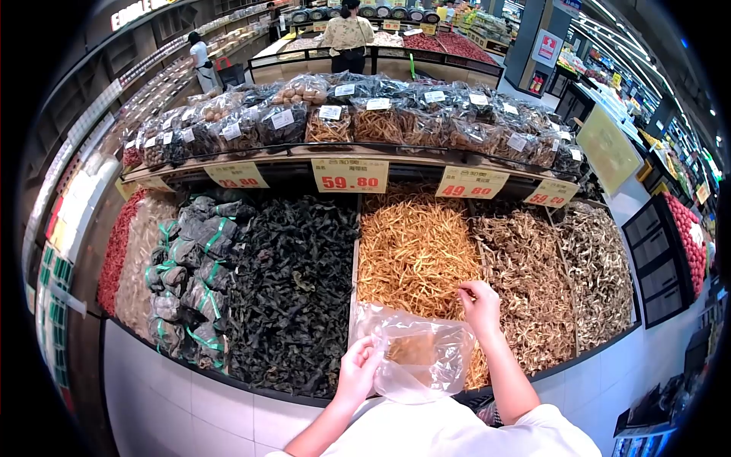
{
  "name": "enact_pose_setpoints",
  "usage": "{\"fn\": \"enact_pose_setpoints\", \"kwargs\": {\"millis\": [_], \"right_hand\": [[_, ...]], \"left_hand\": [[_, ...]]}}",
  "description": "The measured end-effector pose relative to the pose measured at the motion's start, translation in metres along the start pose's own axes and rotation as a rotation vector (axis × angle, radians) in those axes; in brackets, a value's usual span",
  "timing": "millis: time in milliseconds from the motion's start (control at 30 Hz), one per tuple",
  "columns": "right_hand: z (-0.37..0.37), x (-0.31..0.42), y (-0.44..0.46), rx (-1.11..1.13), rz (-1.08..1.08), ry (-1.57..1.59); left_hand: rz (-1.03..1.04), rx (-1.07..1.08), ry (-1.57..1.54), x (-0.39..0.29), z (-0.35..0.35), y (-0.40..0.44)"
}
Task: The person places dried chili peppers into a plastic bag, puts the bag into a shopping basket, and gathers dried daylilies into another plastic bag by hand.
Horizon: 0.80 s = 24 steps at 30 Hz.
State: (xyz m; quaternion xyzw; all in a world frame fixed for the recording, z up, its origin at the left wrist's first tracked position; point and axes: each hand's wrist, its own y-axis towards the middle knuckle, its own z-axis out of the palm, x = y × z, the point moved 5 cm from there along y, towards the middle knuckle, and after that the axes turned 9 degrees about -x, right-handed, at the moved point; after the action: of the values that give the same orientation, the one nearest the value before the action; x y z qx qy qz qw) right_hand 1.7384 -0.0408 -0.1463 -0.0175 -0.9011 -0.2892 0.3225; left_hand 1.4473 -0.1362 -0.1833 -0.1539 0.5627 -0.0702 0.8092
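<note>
Two bare hands of yours are out over the front of the food counter. Your left hand (361, 364) has thumb and fingers pinched together on the left edge of a clear plastic bag (434, 354). Your right hand (483, 306) is partly curled, its thumb and fingertips drawn close together, just beside the bag's upper right corner; you cannot tell from this view whether it grips anything. The bag hangs spread between your forearms, in front of your white shirt (426, 426) and over the near end of the golden dried strips (415, 247), which show through the plastic. Left of those strips lie black dried pieces (293, 282), then grey bundles (183, 251) tied with green ribbon. To their right are brown dried strips (525, 293), and beyond these, paler dried strips (598, 266). Above the bins runs a shelf (282, 158) lined with packed bags (377, 122) bearing white labels. Price signs hang along its front, and the sign (349, 176) near the middle reads 59.80. Farther back, one person (349, 39) in a patterned top stands facing away from you, and another person (199, 59) in white stands to the left.
</note>
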Motion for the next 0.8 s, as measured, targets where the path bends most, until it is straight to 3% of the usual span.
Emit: {"fn": "enact_pose_setpoints", "kwargs": {"millis": [267,533,800], "right_hand": [[-0.044,0.036,0.010,-0.080,0.106,0.175],[-0.095,0.097,0.000,-0.132,0.009,0.368],[-0.075,0.138,-0.061,0.259,-0.159,0.427]], "left_hand": [[-0.018,0.011,0.014,0.003,0.004,0.001],[-0.004,0.035,0.008,0.004,0.005,-0.002],[0.009,0.051,-0.004,0.004,0.008,-0.005]]}}
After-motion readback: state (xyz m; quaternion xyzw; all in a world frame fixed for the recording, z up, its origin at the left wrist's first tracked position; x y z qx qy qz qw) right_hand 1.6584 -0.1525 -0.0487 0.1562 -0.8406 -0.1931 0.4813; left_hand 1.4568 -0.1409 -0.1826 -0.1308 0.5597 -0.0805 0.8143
